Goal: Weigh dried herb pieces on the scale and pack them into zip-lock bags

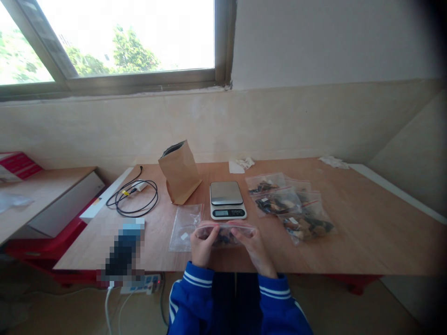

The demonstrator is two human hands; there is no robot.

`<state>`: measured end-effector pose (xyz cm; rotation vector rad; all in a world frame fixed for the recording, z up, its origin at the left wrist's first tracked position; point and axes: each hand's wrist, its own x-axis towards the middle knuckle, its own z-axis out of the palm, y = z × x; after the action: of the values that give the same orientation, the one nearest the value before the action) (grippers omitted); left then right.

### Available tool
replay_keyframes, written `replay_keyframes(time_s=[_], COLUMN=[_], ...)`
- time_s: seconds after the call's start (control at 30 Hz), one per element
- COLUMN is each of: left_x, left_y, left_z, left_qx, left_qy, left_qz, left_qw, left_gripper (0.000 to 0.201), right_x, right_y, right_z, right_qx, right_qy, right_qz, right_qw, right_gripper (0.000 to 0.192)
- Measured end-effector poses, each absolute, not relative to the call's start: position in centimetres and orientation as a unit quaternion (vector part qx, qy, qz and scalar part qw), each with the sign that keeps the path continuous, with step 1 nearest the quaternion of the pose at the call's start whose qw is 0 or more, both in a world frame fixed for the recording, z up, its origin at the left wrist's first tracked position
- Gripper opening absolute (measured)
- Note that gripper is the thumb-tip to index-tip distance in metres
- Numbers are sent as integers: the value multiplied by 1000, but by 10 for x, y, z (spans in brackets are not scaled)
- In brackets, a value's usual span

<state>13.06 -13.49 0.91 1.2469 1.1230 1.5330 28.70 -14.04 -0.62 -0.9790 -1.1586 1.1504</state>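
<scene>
Head view: both hands, left hand [202, 244] and right hand [253, 246], pinch the top of a clear zip bag of dark pieces [223, 234] just before the silver digital scale [227, 200]; three filled bags [289, 207] lie right of it, one empty bag [185, 225] left, so packing looks mostly done

The thing left of the empty bag [186, 226] is pixelated out, no idea what it is. Scale [227, 199] readout is too tiny to read. Dark bits in the bag [225, 234] sit half behind the fingers [209, 235]. Red box [16, 165] is cut off far left.
</scene>
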Motion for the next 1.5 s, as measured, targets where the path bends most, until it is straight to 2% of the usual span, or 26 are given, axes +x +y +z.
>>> replay_keyframes(time_s=[0.17, 0.33, 0.87, 1.17, 1.3, 1.5], left_x=[130, 133, 143, 139, 144, 149], left_y=[-135, -134, -136, -137, -140, -141], left_z=[9, 6, 2, 11, 12, 10], left_qx=[522, 544, 526, 525, 520, 503], left_qy=[401, 399, 439, 420, 427, 428], left_qz=[582, 602, 614, 594, 600, 608], left_qw=[478, 426, 392, 442, 433, 440], left_gripper=[21, 11, 16, 16, 15, 17], right_x=[286, 285, 271, 270, 269, 272], right_y=[-139, -138, -143, -141, -141, -143], right_z=[-8, -9, 9, 8, 9, 16], right_qx=[-419, -422, -473, -453, -447, -477], right_qy=[-506, -513, -507, -515, -523, -549], right_qz=[474, 452, 355, 382, 387, 342], right_qw=[586, 595, 627, 620, 614, 595], right_gripper=[18, 14, 17, 19, 18, 17])
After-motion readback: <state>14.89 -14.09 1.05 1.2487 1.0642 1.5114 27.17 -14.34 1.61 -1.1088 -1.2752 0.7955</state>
